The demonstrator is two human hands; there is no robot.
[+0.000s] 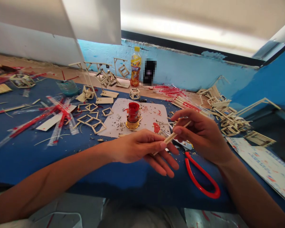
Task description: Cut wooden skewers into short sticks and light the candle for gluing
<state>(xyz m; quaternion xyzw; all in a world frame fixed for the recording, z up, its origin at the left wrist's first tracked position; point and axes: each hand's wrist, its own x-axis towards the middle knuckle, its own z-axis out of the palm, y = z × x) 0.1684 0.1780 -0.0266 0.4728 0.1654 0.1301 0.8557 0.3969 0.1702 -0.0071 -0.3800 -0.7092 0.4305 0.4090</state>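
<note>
Thin pale wooden sticks (171, 137) span the gap between my hands above the table's front half. My left hand (144, 147) pins their near end under its thumb, the other fingers stretched out below. With thumb and fingertips, my right hand (197, 133) pinches their far end. I cannot tell exactly how many sticks there are. Beneath my right hand lie scissors with red handles (192, 177), their blades partly hidden. Beyond my hands, a red container (134, 111) sits on an amber base (132, 124) atop a pale sheet (114, 118) strewn with small scraps.
Several small stick frames (92, 118) lie left of the sheet, near red-and-clear plastic wrappers (61, 117). More stick structures (235, 123) pile up at the right, beside a printed white packet (263, 167). Against the wall stands a yellow-capped drink bottle (135, 68).
</note>
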